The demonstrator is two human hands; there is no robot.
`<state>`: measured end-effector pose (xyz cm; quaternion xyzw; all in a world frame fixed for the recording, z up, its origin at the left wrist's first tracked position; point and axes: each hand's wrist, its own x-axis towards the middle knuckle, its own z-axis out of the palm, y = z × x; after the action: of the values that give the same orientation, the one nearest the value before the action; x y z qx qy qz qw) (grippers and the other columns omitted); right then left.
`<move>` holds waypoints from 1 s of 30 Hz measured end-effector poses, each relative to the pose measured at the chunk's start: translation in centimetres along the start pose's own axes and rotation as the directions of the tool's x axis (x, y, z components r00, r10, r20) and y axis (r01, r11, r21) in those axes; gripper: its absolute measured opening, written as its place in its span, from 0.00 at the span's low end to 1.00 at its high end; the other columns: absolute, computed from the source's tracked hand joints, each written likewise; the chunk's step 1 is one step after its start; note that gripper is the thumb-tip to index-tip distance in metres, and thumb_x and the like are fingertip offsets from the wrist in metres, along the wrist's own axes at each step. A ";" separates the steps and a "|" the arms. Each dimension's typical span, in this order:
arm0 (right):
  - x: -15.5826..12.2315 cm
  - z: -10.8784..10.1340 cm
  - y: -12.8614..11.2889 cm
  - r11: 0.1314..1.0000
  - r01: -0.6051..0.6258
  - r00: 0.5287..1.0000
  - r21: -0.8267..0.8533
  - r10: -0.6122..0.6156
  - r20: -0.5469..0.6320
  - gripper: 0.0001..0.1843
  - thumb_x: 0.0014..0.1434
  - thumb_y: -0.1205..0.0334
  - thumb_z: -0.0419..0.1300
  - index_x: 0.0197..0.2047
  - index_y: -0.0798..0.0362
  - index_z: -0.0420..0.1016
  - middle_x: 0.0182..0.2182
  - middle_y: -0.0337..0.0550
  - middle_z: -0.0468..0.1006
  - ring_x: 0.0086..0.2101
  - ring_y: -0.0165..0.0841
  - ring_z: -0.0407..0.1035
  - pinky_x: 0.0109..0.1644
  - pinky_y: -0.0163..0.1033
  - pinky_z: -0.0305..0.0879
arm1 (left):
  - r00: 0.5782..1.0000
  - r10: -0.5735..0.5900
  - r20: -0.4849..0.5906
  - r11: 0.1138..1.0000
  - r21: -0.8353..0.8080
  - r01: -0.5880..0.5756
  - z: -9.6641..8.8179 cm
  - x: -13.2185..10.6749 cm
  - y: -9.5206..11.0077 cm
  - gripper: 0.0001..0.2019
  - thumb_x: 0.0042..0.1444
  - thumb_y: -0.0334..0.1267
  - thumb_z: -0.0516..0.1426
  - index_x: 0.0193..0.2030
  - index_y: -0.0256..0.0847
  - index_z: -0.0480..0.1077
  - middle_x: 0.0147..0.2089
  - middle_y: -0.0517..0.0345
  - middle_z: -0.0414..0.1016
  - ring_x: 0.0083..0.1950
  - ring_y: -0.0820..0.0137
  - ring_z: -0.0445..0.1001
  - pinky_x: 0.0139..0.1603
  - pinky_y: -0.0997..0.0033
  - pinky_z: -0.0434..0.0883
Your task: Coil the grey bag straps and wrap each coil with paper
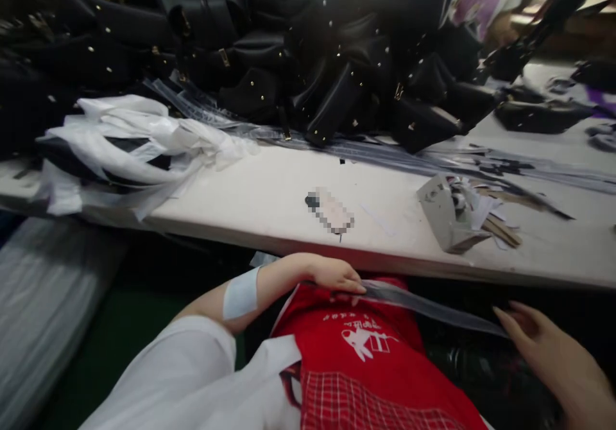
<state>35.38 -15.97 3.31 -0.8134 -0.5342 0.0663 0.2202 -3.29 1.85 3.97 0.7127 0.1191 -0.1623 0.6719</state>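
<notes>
My left hand (339,276) is closed on one end of a translucent plastic strip (433,311), just in front of the table's edge. The strip runs to the right and slightly down, across the red apron (380,327), to my right hand (543,343). There my curled fingers hold its other end, though the exact grip is partly hidden. Between both hands the strip hangs fairly straight. Nearest to my left hand on the table (250,189) lies a phone-shaped object (332,210), blurred out by pixels.
Black bags (332,96) with gold-coloured studs are heaped along the back. More clear strips (375,151) lie in front of them. A white wrapped bundle (129,141) sits at left, a small open box of scraps (440,215) at right. Large translucent wrapping (43,314) stands at lower left.
</notes>
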 end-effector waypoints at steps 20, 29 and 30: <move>1.0 8.8 -16.3 0.854 0.059 0.418 0.517 -0.491 0.764 0.19 0.53 0.46 0.64 0.38 0.54 0.81 0.34 0.45 0.82 0.35 0.40 0.74 0.39 0.37 0.68 | 0.975 -0.004 0.223 0.902 -0.420 0.100 1.9 -0.6 -1.6 0.22 0.61 0.52 0.53 0.37 0.32 0.76 0.26 0.53 0.77 0.29 0.67 0.76 0.37 0.67 0.74; 0.6 8.8 -17.8 0.903 0.120 0.466 0.413 -0.418 0.780 0.20 0.52 0.43 0.63 0.27 0.54 0.75 0.22 0.39 0.77 0.25 0.33 0.68 0.28 0.34 0.59 | 0.997 0.061 0.039 0.856 -0.516 -0.032 2.9 4.6 -2.3 0.18 0.61 0.46 0.53 0.35 0.32 0.77 0.29 0.54 0.77 0.27 0.69 0.74 0.35 0.66 0.75; 0.8 8.8 -17.4 0.906 0.123 0.464 0.404 -0.412 0.784 0.20 0.53 0.43 0.63 0.29 0.53 0.76 0.23 0.39 0.78 0.26 0.33 0.69 0.29 0.34 0.60 | 0.997 0.057 0.047 0.855 -0.518 -0.025 2.5 4.7 -2.5 0.19 0.61 0.48 0.53 0.36 0.32 0.77 0.30 0.53 0.78 0.28 0.68 0.75 0.37 0.66 0.75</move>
<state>18.08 -6.89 3.03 -0.5359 -0.6782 0.5001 0.0524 -0.17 -0.66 -0.28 0.5034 0.1229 -0.1316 0.8451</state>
